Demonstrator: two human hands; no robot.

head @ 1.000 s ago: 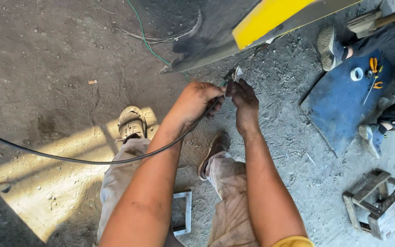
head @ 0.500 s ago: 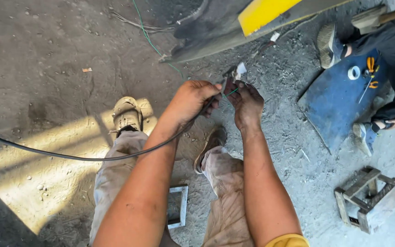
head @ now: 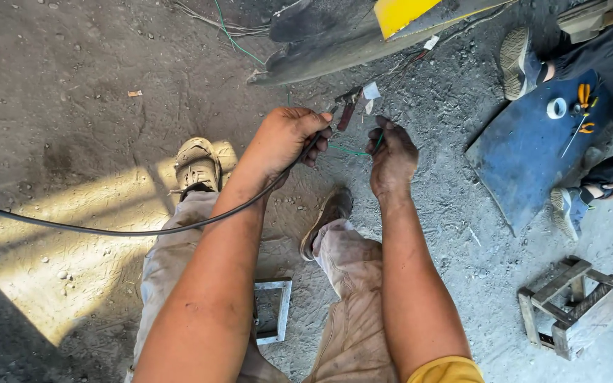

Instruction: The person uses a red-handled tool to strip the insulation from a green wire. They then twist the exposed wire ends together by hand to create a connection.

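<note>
My left hand (head: 286,138) is closed around the end of a black cable (head: 108,228) that runs off to the left edge, and also grips a pair of pliers (head: 345,106) with red handles. My right hand (head: 392,156) pinches a thin green wire (head: 352,150) that stretches from the cable end across the small gap between the two hands. Both hands are above dusty ground, in front of my knees and sandalled feet (head: 198,164).
A dark panel with a yellow part (head: 363,35) lies just beyond the hands. At right, another person's legs and shoe (head: 518,60) rest by a blue sheet (head: 526,152) bearing a tape roll and orange-handled tools. A small wooden stool (head: 569,305) stands lower right; a metal frame (head: 272,311) lies between my legs.
The hands have drawn slightly apart, and the green wire now shows stretched between them. The view has shifted a little.
</note>
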